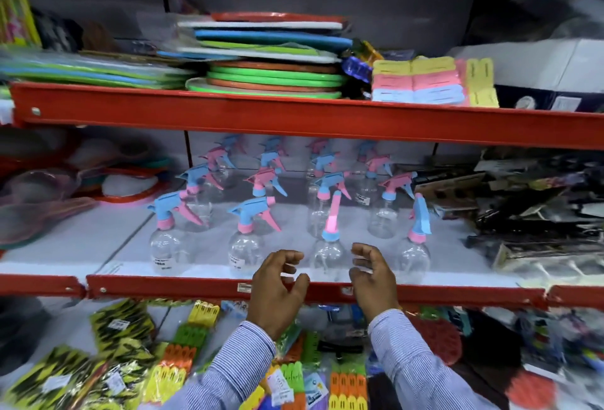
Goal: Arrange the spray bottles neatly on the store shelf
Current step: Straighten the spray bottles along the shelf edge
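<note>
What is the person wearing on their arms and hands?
Both arms are in long shirt sleeves of fine blue-and-white stripes, the left sleeve and the right sleeve, each ending in a cuff at the wrist. The left hand and right hand are bare: no gloves. No watch or ring can be made out.

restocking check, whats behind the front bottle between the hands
Behind the front bottle stand more bottles in a column, the next one with a blue head. The rearmost are partly hidden under the red beam; their count is unclear.
</note>
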Demonstrator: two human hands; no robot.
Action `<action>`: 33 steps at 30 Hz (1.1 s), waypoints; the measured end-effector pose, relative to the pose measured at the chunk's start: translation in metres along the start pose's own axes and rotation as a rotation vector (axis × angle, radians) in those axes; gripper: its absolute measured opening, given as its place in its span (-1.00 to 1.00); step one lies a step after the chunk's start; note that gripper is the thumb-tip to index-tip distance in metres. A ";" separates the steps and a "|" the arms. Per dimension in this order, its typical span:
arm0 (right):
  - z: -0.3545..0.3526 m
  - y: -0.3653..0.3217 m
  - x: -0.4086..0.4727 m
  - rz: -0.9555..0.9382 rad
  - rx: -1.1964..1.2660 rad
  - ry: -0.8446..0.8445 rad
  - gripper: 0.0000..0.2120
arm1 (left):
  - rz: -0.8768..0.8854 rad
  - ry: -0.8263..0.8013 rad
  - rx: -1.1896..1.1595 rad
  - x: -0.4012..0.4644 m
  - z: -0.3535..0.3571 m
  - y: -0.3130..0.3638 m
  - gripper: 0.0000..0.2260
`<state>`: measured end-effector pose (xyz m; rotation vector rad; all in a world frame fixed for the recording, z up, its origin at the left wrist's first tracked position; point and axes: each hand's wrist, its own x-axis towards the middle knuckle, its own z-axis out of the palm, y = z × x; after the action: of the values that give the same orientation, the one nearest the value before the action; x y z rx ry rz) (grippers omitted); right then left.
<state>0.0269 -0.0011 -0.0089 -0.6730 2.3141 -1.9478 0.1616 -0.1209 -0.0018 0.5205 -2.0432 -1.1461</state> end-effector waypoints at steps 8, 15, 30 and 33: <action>-0.002 0.006 0.043 0.026 -0.130 -0.494 -0.31 | -0.137 0.106 0.054 -0.010 0.046 0.022 -0.82; -0.013 0.009 0.036 0.015 -0.035 -0.385 -0.51 | -0.179 0.119 0.100 -0.005 0.055 0.026 -0.69; -0.016 0.006 0.022 0.005 -0.065 -0.246 -0.69 | -0.148 0.000 0.156 0.016 0.043 0.017 -0.59; -0.016 0.006 0.021 0.004 -0.077 -0.249 -0.68 | -0.141 -0.016 0.163 0.018 0.043 0.015 -0.56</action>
<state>0.0014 0.0070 -0.0066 -0.8622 2.2445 -1.6707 0.1179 -0.1004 0.0035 0.7482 -2.1534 -1.0713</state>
